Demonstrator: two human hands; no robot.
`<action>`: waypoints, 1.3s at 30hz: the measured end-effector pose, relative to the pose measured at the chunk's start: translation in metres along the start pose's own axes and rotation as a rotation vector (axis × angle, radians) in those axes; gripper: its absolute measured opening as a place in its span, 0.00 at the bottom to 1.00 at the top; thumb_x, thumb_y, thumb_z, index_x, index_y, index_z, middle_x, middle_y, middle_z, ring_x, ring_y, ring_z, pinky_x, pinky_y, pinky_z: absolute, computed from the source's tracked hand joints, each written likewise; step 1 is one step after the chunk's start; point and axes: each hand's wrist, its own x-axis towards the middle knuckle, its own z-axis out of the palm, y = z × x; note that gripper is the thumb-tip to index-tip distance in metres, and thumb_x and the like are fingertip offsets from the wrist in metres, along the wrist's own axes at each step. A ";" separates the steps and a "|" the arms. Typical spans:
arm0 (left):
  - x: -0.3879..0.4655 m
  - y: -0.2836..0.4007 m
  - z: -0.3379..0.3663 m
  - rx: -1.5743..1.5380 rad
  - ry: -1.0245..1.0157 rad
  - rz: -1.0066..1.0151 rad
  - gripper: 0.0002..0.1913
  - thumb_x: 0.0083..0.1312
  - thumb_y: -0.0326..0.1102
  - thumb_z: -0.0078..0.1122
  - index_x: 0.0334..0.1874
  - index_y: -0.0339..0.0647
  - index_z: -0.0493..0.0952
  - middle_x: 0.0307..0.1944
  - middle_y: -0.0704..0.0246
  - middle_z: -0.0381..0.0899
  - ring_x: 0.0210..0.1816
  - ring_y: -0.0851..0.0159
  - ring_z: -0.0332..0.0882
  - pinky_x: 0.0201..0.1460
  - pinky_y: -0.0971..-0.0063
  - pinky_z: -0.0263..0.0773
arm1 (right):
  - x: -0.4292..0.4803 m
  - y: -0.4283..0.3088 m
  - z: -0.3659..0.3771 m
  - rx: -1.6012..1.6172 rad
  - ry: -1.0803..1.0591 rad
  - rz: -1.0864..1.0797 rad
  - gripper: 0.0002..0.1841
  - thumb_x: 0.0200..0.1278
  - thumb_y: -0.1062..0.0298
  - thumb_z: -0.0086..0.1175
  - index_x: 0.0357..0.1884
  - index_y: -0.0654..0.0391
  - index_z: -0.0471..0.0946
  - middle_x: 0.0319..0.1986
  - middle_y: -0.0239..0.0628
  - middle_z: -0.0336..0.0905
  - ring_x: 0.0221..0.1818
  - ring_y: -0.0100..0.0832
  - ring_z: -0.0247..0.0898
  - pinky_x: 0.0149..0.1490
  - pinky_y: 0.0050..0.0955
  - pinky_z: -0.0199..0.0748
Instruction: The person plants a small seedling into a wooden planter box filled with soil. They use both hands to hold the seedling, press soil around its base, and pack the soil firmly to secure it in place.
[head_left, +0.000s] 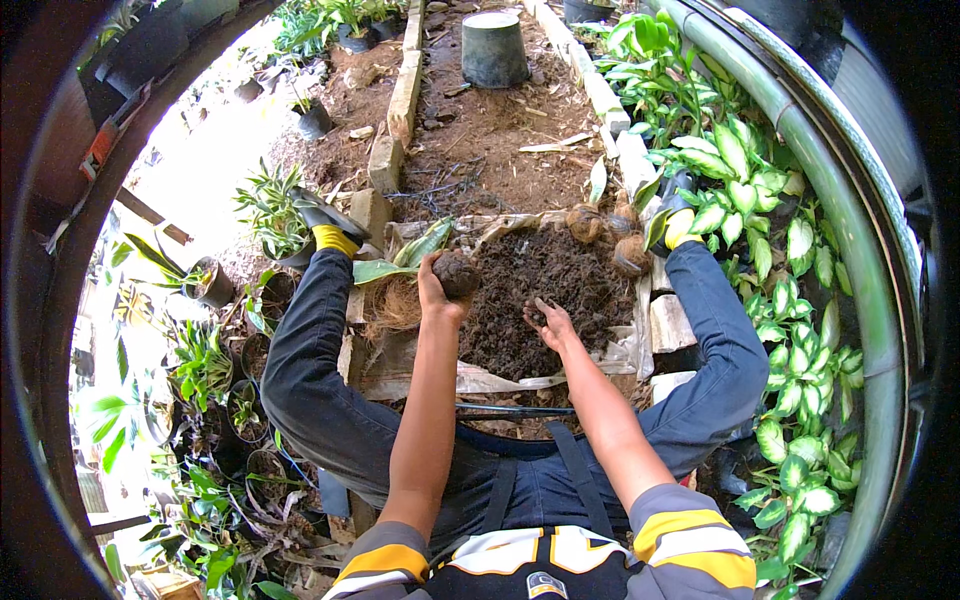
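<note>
My left hand (435, 298) grips a round ball of dark soil (457, 274) just over the left edge of a loose soil heap (517, 285). My right hand (553, 324) is open, palm turned inward and fingers apart, at the front of the heap. Whether its fingertips touch the soil I cannot tell. The heap lies on a pale sheet (427, 381) between my legs. Beside my left hand are broad green leaves (421, 249) and a tuft of brown coconut fibre (395, 304). Several fibre-wrapped balls (631, 255) sit at the heap's far right.
An upturned black bucket (495, 52) stands on the dirt path ahead, between rows of pale blocks (402, 105). Potted plants (276, 202) crowd the left. Variegated leafy plants (795, 390) and a thick bamboo pole (874, 315) line the right. My feet rest either side of the heap.
</note>
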 end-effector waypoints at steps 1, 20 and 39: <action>-0.001 0.000 0.000 -0.007 -0.027 0.004 0.13 0.62 0.43 0.55 0.45 0.45 0.73 0.40 0.67 0.80 0.38 0.59 0.81 0.41 0.61 0.81 | 0.002 0.002 -0.001 -0.034 0.106 -0.007 0.09 0.68 0.67 0.55 0.45 0.59 0.75 0.37 0.37 0.79 0.40 0.33 0.78 0.47 0.37 0.84; -0.013 -0.007 0.012 0.076 0.048 0.063 0.12 0.64 0.43 0.54 0.43 0.44 0.75 0.37 0.69 0.80 0.36 0.62 0.82 0.40 0.64 0.81 | 0.010 0.004 -0.006 -0.179 0.158 -0.035 0.09 0.67 0.63 0.58 0.42 0.57 0.78 0.35 0.35 0.80 0.30 0.29 0.79 0.27 0.23 0.78; -0.009 -0.011 0.011 0.077 0.041 0.032 0.10 0.61 0.43 0.55 0.39 0.46 0.76 0.33 0.70 0.81 0.33 0.64 0.81 0.37 0.67 0.80 | 0.000 -0.013 0.005 0.062 0.017 -0.028 0.19 0.69 0.70 0.53 0.60 0.61 0.70 0.65 0.44 0.58 0.50 0.35 0.76 0.55 0.31 0.83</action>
